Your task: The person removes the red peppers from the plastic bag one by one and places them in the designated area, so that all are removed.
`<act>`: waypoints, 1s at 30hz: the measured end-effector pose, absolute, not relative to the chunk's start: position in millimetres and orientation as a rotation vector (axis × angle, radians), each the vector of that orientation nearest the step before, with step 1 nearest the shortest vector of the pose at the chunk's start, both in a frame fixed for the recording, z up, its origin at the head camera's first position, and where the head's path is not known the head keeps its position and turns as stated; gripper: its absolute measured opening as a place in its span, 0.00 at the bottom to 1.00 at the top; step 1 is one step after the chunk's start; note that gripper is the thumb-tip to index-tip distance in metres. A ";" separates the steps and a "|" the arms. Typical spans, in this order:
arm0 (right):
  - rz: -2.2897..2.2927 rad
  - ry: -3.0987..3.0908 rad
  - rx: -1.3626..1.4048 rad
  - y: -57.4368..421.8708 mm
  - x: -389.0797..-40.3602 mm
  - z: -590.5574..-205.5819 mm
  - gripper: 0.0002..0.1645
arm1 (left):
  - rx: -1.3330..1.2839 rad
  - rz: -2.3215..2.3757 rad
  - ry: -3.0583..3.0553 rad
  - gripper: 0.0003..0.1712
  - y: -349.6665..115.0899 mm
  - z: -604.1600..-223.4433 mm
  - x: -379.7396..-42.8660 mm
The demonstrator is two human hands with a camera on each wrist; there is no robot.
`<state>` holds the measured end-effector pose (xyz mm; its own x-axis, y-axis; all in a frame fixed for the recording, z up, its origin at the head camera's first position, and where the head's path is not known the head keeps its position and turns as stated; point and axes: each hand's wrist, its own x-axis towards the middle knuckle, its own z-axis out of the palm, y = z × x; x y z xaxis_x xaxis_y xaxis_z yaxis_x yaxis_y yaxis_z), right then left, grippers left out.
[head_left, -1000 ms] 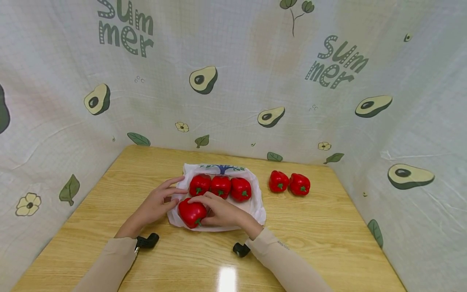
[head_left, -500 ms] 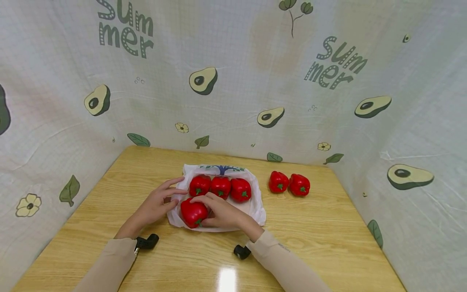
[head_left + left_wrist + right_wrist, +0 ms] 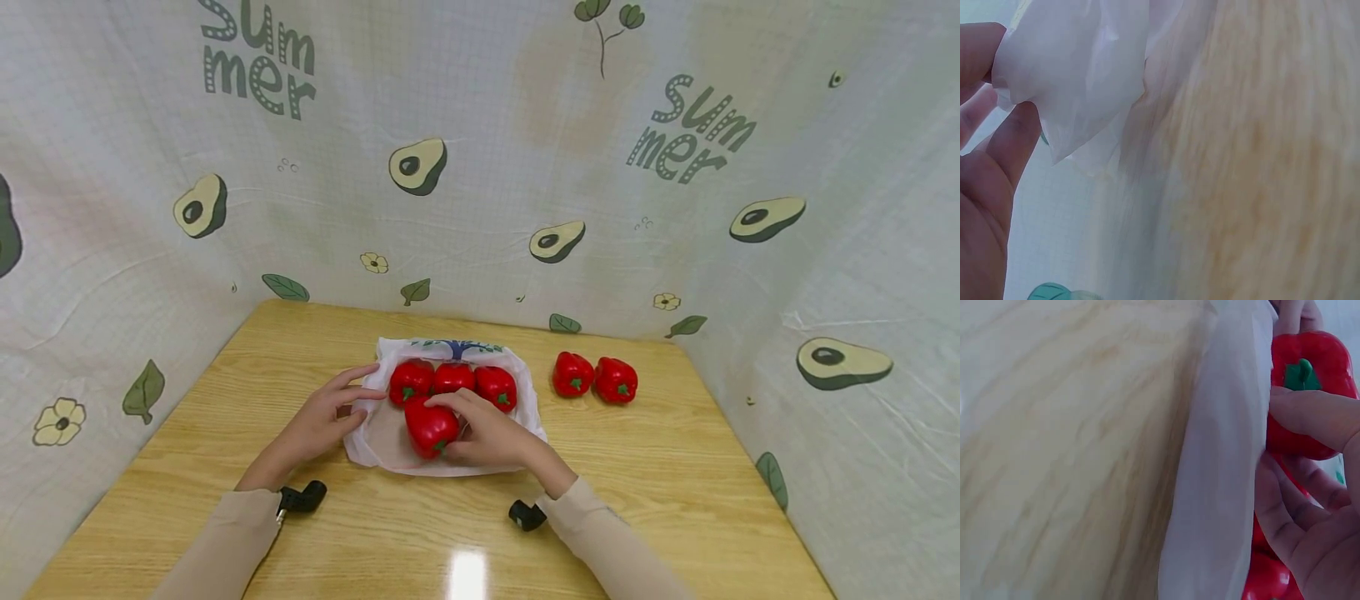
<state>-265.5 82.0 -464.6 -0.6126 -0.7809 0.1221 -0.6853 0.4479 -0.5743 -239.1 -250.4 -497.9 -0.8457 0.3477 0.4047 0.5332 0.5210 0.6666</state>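
My right hand (image 3: 489,435) holds a shiny red bell pepper (image 3: 429,427) low over the front part of an opened white plastic bag (image 3: 363,450). In the right wrist view, thumb and fingers curl round this pepper (image 3: 1329,351), with the thumb below its green stem. My left hand (image 3: 324,418) is at the bag's left edge; in the left wrist view its thumb and fingers pinch the crinkled plastic rim (image 3: 1085,87). Three more red bell peppers stand in a row at the back inside the bag: left (image 3: 411,381), middle (image 3: 453,377) and right (image 3: 497,388).
Two more red bell peppers, one (image 3: 572,373) beside the other (image 3: 616,380), lie on the wooden table (image 3: 675,483) right of the bag. A white cloth (image 3: 480,183) printed with avocados hangs behind and along both sides. Black wrist cameras (image 3: 303,497) sit under both wrists.
My right hand has moved the gripped bell pepper from the bag's front left corner to the right, nearer the middle, and it now overlaps the back row. The left hand has stayed put.
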 end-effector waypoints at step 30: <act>-1.042 2.582 -1.211 162.3 -263.1 -433.3 0.47 | -0.725 -1.233 -2.568 0.21 -250.3 -498.5 -238.4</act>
<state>-263.1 162.3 -433.3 -0.6772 -0.7126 0.1834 -0.6404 0.4481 -0.6238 -238.4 -250.3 -498.5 -0.8592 0.3427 0.3800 0.5109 0.5312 0.6759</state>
